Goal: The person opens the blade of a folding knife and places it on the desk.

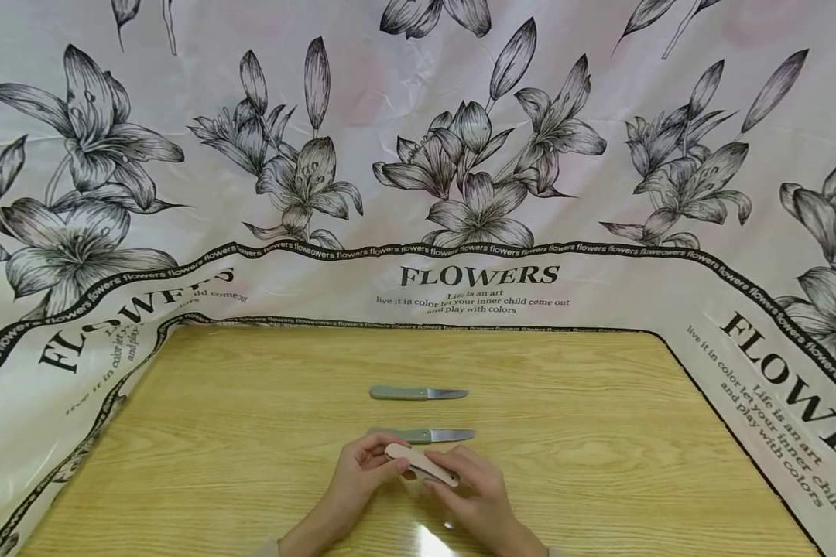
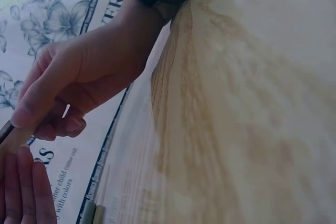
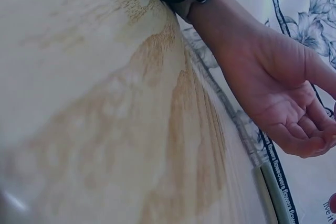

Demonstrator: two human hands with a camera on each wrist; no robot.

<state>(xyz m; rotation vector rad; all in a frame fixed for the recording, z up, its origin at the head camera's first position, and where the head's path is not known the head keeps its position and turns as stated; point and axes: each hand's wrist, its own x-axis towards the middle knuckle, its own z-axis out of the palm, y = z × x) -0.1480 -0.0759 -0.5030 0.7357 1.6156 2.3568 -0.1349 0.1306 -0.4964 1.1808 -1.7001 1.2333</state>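
Observation:
Both hands hold a slender beige folding knife [image 1: 421, 463] low over the front of the table, slanting down to the right. A dark slit runs along its lower edge, and a dark rivet shows near the right end. My left hand [image 1: 358, 473] pinches the left end between thumb and fingers. At the right end, the thumb and fingers of my right hand [image 1: 477, 491] grip it. Just beyond the hands lies a green-handled knife [image 1: 453, 435], its handle partly hidden by the left fingers. The wrist views show the left hand [image 2: 84, 77] and right hand [image 3: 273, 87] from the side.
A second green-handled knife [image 1: 399, 393] lies farther back, its blade pointing right. The wood-grain table [image 1: 564, 410] is bordered by a white flower-printed cloth [image 1: 474, 286] at the back and both sides. Light glares off the table's front edge.

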